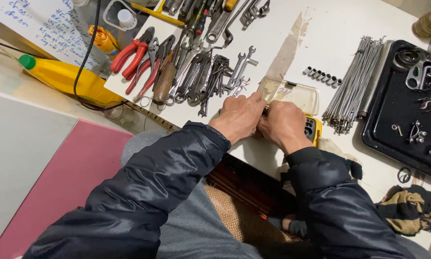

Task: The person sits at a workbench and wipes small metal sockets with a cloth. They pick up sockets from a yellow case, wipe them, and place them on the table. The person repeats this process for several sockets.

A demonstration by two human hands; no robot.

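With its clear lid swung back to expose the contents, the yellow bit case [314,128] sits at the white table's [278,33] near edge, where left hand [239,116] and right hand [283,125] curl their fingers closed together over it, spanners [210,72] fanned alongside.

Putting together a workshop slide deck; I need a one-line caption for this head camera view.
Both hands, left and right, work at a yellow case with its clear lid open, beside wrenches and spokes.

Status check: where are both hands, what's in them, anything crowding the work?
Left hand and right hand together on the yellow bit case, clear lid open. Grip hidden. Wrenches close left, spoke bundle right; neither touching.
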